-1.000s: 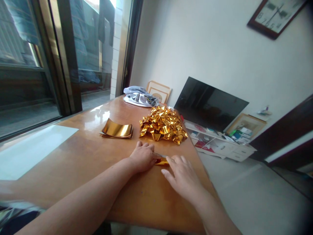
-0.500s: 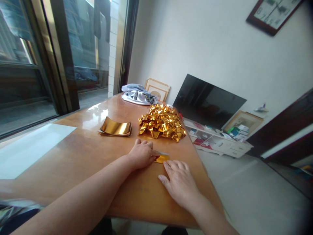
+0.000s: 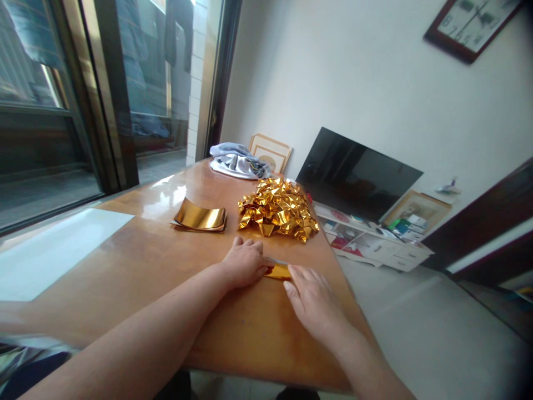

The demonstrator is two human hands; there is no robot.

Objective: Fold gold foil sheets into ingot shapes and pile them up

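my work lies on the near part of the tabletop [image 3: 166,261], where one gold foil strip [image 3: 278,270] rests low between my two hands. my left hand [image 3: 245,264] covers the left end of the strip with bent fingers; i think this is to keep the light foil from slipping. whether this left grip pinches the foil or only presses it down, i cannot tell, because the thumb side is hidden. my right hand [image 3: 314,297] has its fingertips at the right end, the fingers nearly straight and the thumb set apart, so this grip is rather wide and closes around nothing. it seems to serve for smoothing or steadying that end.

the strip has its long axis going from left to right across my front, the right end a little lower in the view. its shiny face looks up, and a pale narrow edge runs along the side away from me.

beyond the left hand, a stack of gold sheets [image 3: 202,218] lies slightly curved, and to its right is a heap of folded gold pieces [image 3: 278,208]. i judge that both are placed within easy reach, and apart, so that flat and folded foil do not mix.
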